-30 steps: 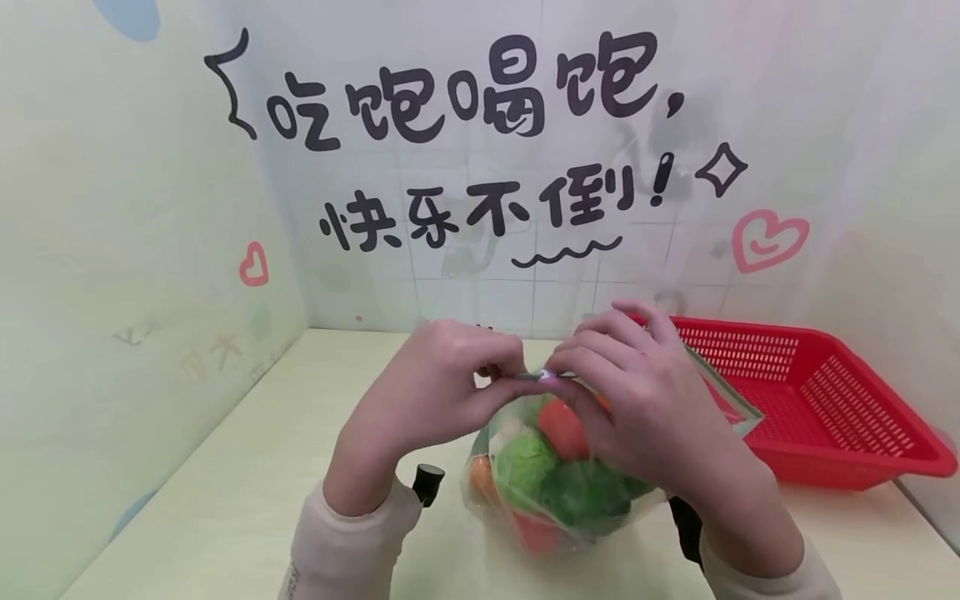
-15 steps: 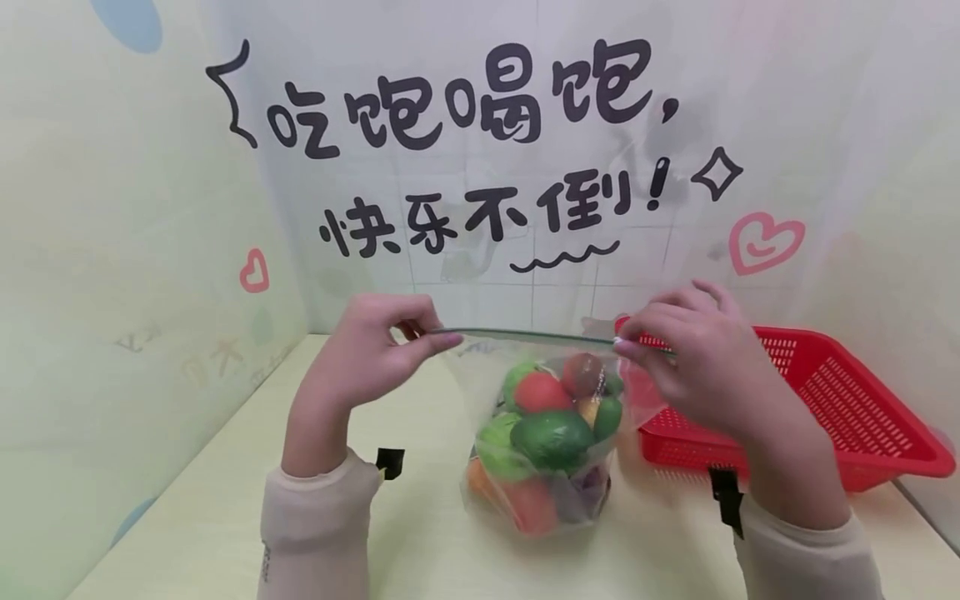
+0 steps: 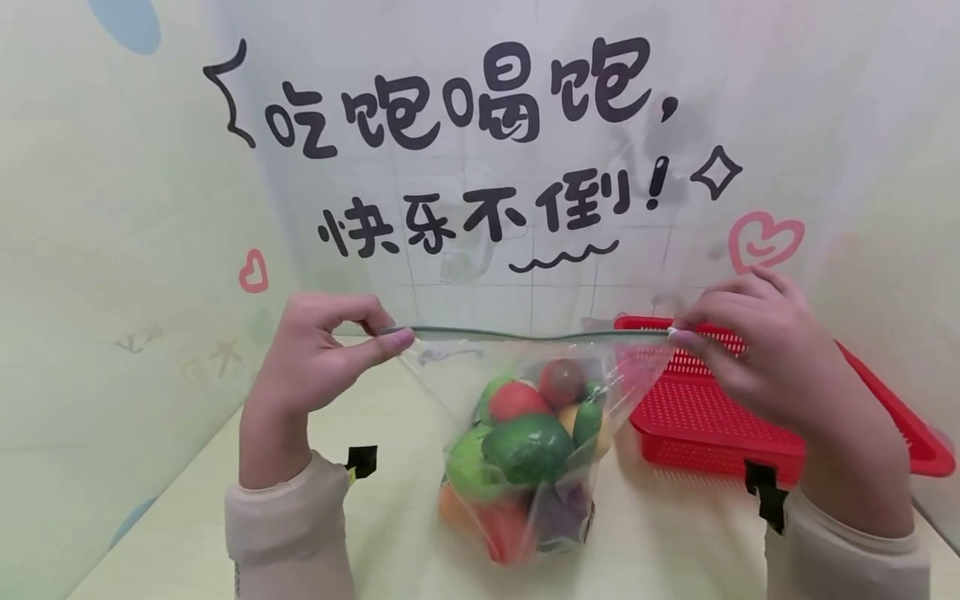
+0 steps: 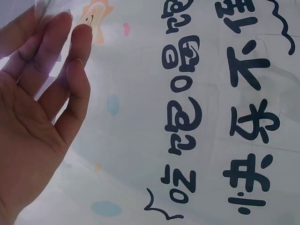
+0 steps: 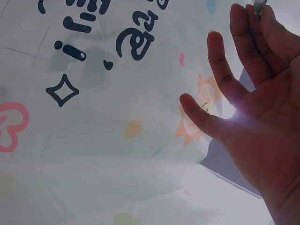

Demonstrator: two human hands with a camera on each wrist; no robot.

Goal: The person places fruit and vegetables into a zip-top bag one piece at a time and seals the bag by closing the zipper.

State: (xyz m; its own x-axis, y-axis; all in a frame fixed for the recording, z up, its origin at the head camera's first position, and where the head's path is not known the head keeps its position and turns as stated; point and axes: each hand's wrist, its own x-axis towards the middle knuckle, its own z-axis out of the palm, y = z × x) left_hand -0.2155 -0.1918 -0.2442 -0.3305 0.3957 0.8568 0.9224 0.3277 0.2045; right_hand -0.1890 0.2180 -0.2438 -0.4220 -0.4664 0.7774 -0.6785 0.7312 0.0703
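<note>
A clear zip bag [image 3: 517, 354] with a green zip strip along its top hangs between both hands in the head view. My left hand [image 3: 322, 350] pinches the strip's left end between thumb and fingers. At the other end my right hand [image 3: 765, 358] pinches the strip by a small white slider [image 3: 672, 335]. Inside the bag lie a dark green vegetable [image 3: 527, 448], a light green one [image 3: 468, 467], red ones [image 3: 517, 402], an orange piece [image 3: 453, 508] and a purple one [image 3: 561, 510]. In the wrist views, the left hand [image 4: 42, 103] and right hand [image 5: 262, 93] touch only a bit of clear plastic.
A red plastic basket [image 3: 712, 454] with slotted walls stands on the pale table [image 3: 180, 533] at the right, partly behind my right hand. Black tabs [image 3: 362, 461] stick out at both sleeves. A wall sheet [image 3: 480, 167] printed with black characters and hearts stands behind.
A second ago both hands were close together at the strip's middle. They have since moved apart, the right one sliding rightward with the slider, and the bag's top edge is now stretched wide.
</note>
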